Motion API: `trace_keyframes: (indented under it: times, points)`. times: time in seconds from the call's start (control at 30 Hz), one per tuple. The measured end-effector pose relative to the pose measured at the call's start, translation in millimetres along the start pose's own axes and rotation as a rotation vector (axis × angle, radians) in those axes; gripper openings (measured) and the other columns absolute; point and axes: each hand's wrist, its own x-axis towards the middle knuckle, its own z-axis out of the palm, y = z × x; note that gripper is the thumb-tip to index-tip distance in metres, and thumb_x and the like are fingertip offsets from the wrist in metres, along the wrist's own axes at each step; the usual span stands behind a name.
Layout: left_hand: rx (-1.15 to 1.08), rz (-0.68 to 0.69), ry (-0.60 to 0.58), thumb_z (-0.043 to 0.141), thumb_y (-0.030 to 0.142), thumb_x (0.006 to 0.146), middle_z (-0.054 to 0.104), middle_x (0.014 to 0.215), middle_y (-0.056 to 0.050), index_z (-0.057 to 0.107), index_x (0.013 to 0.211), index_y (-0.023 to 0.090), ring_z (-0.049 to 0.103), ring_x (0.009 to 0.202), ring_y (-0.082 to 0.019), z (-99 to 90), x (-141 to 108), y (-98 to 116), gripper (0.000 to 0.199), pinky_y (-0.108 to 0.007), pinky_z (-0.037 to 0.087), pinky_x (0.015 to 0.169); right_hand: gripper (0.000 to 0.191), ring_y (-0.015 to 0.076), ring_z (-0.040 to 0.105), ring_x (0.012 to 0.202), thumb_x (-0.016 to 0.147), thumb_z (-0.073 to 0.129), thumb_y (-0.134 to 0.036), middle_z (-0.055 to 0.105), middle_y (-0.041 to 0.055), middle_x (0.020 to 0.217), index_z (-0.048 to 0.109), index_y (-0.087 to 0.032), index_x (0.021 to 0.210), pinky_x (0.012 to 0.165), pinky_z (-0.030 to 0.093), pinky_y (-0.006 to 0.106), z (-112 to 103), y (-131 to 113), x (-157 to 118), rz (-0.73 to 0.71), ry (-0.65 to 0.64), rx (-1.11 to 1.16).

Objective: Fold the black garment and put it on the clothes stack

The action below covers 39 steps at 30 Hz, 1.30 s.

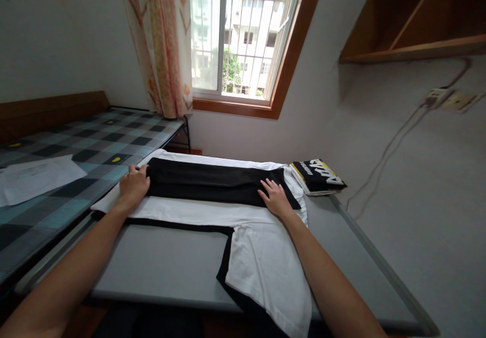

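Note:
A white and black T-shirt (pixel 261 262) lies spread on the grey table, one short sleeve hanging toward me over the near edge. A long black strip (pixel 205 182) of cloth lies folded along its middle, and black fabric shows under the white layer's near edge. At the strip's left end, my left hand (pixel 133 186) has its fingers curled on the cloth; its fingertips are partly hidden. My right hand (pixel 275 197) rests flat on the strip's right end, fingers spread. Just beyond it sits a folded black garment (pixel 319 175) with white lettering and yellow trim.
The grey table (pixel 163 257) borders a bed with a checked mattress (pixel 125 135) on the left, where white papers (pixel 41 176) lie. A curtain (pixel 163 44) hangs beside the barred window. On the right wall are a wooden shelf (pixel 413 51) and a socket with a cable (pixel 395 138).

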Motion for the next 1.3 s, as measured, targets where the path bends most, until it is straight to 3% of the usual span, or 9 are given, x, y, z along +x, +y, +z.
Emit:
trace_keyframes:
  times: [0.27, 0.43, 0.6, 0.7, 0.83, 0.93, 1.07, 1.17, 1.3]
  points:
    - [-0.119, -0.052, -0.128, 0.042, 0.038, 0.089, 0.067, 0.109, -0.018, 0.059, 0.124, 0.014, 0.062, 0.102, -0.033, -0.8, 11, -19, 0.046, -0.039, 0.047, 0.085, 0.054, 0.0272, 0.031, 0.141, 0.096, 0.038, -0.045, 0.040, 0.0124, 0.150, 0.046, -0.018, 0.142, 0.115, 0.022, 0.047, 0, 2, 0, 0.002, -0.003, 0.020]
    - [-0.225, -0.067, -0.179, 0.046, 0.035, 0.082, 0.071, 0.106, -0.012, 0.061, 0.125, 0.019, 0.066, 0.095, -0.029, 2.0, 25, -31, 0.049, -0.033, 0.049, 0.079, 0.054, 0.0267, 0.033, 0.140, 0.096, 0.038, -0.046, 0.041, 0.0118, 0.150, 0.047, -0.019, 0.142, 0.114, 0.023, 0.047, 2, 4, 2, -0.002, -0.006, 0.011]
    - [-0.319, 0.029, -0.279, 0.054, 0.029, 0.071, 0.074, 0.099, -0.007, 0.072, 0.108, 0.016, 0.067, 0.092, -0.022, -15.3, 50, -25, 0.042, -0.025, 0.050, 0.077, 0.053, 0.0272, 0.033, 0.140, 0.096, 0.040, -0.045, 0.041, 0.0115, 0.150, 0.048, -0.018, 0.141, 0.114, 0.023, 0.045, 3, 3, 3, 0.005, -0.001, 0.006]
    - [-0.310, 0.122, -0.330, 0.057, 0.031, 0.071, 0.074, 0.091, -0.007, 0.074, 0.102, 0.012, 0.068, 0.086, -0.023, -35.8, 70, 0, 0.041, -0.026, 0.051, 0.075, 0.053, 0.0276, 0.033, 0.140, 0.096, 0.040, -0.045, 0.041, 0.0113, 0.150, 0.048, -0.018, 0.141, 0.114, 0.023, 0.046, 3, 2, 3, 0.004, 0.001, 0.003]
    - [-0.265, 0.324, -0.348, 0.058, 0.023, 0.073, 0.073, 0.099, -0.010, 0.074, 0.103, 0.011, 0.067, 0.094, -0.025, -52.7, 75, 66, 0.036, -0.028, 0.050, 0.083, 0.053, 0.0274, 0.033, 0.140, 0.096, 0.040, -0.045, 0.041, 0.0118, 0.150, 0.048, -0.018, 0.141, 0.114, 0.023, 0.046, 4, 2, 3, 0.004, 0.004, 0.005]
    - [-0.201, 0.456, -0.245, 0.056, 0.015, 0.076, 0.067, 0.112, -0.013, 0.073, 0.105, 0.013, 0.064, 0.102, -0.026, -47.7, 48, 127, 0.034, -0.030, 0.048, 0.091, 0.054, 0.0270, 0.033, 0.140, 0.096, 0.039, -0.046, 0.041, 0.0111, 0.150, 0.048, -0.019, 0.141, 0.114, 0.024, 0.047, 3, 2, 3, 0.006, 0.000, 0.008]
    - [-0.026, 0.609, -0.294, 0.047, 0.008, 0.083, 0.060, 0.115, -0.019, 0.071, 0.103, 0.014, 0.068, 0.093, -0.026, -26.8, -7, 186, 0.032, -0.034, 0.052, 0.080, 0.054, 0.0269, 0.033, 0.140, 0.096, 0.040, -0.046, 0.041, 0.0105, 0.150, 0.048, -0.019, 0.141, 0.114, 0.023, 0.046, 1, 1, 2, 0.014, -0.004, 0.017]
    - [-0.002, 0.650, -0.260, 0.044, 0.005, 0.084, 0.058, 0.111, -0.020, 0.069, 0.101, 0.013, 0.068, 0.092, -0.026, -16.4, -30, 199, 0.031, -0.035, 0.052, 0.077, 0.054, 0.0269, 0.033, 0.140, 0.096, 0.039, -0.046, 0.041, 0.0108, 0.150, 0.048, -0.018, 0.142, 0.115, 0.023, 0.045, 0, 0, 2, 0.020, -0.010, 0.022]
    - [-0.014, 0.684, -0.189, 0.037, 0.006, 0.088, 0.056, 0.110, -0.016, 0.064, 0.105, 0.015, 0.067, 0.090, -0.023, -15.8, -33, 189, 0.033, -0.035, 0.052, 0.077, 0.054, 0.0269, 0.033, 0.140, 0.096, 0.038, -0.046, 0.041, 0.0108, 0.150, 0.048, -0.020, 0.141, 0.114, 0.023, 0.047, 1, 0, 3, 0.017, -0.011, 0.019]
